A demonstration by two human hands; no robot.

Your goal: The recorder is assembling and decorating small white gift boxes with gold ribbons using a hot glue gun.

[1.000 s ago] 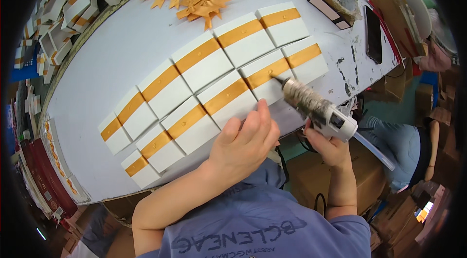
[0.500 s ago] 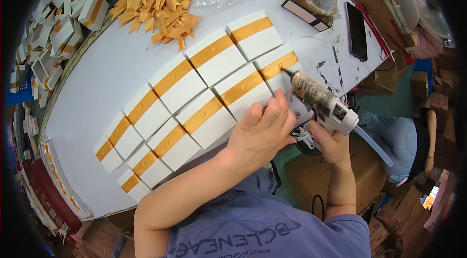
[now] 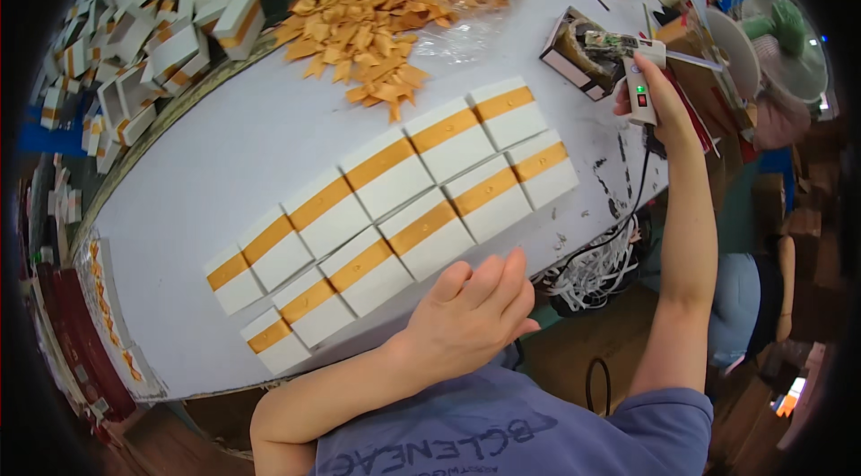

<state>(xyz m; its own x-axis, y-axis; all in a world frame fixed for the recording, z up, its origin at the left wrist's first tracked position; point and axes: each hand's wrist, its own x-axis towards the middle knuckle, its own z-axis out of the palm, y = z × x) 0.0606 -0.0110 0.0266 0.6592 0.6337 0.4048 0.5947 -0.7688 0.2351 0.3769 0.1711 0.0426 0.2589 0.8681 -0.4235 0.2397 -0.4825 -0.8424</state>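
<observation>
My right hand (image 3: 671, 108) grips a white hot glue gun (image 3: 639, 92) by its handle at the far right of the table. The gun's front end lies over a small open box (image 3: 574, 72) with a brown, glue-stained roll in it. My left hand (image 3: 471, 310) hovers by the table's near edge, fingers stretched out and slightly bent, holding nothing. Beside it, white boxes (image 3: 372, 274) with gold ribbon bands lie in two slanting rows. Small clear glue drops show on several bands, such as the one on the right-end box (image 3: 543, 169).
Gold ribbon bows (image 3: 359, 36) are heaped at the back, partly under clear plastic film (image 3: 462, 27). More white boxes (image 3: 170, 50) pile up beyond the left edge. The gun's black cord (image 3: 642, 184) hangs toward white strips (image 3: 596, 270). Another person (image 3: 740, 305) is at the right.
My right hand has carried the glue gun from the right-end box up to the small open box. My left hand stays near the front row. The view has shifted, moving the boxes lower.
</observation>
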